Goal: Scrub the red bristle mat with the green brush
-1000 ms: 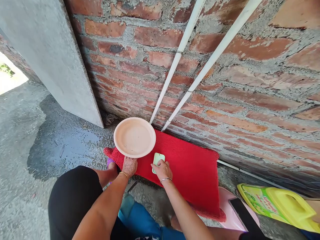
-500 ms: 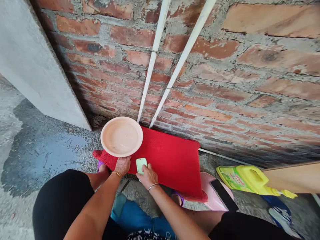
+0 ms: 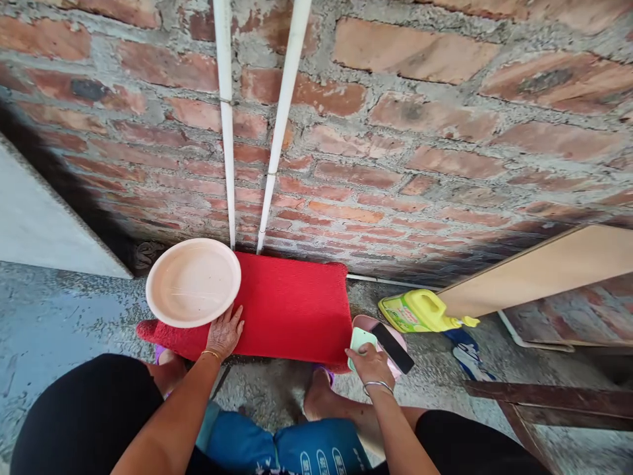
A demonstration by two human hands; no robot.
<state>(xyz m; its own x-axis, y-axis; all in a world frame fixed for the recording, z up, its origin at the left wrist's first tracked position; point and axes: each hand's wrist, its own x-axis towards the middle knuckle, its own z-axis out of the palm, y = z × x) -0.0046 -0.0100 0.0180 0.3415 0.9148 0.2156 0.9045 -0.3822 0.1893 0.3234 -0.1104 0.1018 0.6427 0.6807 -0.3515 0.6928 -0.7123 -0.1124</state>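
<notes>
Here, the right grip (image 3: 374, 367) clasps the green case (image 3: 362, 338), best steered clear of the black slab (image 3: 394, 349) alongside; the left grip (image 3: 225, 333) lies unclenched over red cloth (image 3: 297, 307).

Seen from above, the person's bare left arm (image 3: 168, 415) slants up and inward from the lower left, ending in the left hand (image 3: 225, 333), back upward, with fingers (image 3: 237, 314) loosely spread and pointing forward. The bare right arm (image 3: 404, 435) reaches forward from the lower right, its right hand (image 3: 373, 363) curled in a grip. The hands are well apart, and the bent legs (image 3: 346, 409) are parted, one knee outside each arm.
</notes>
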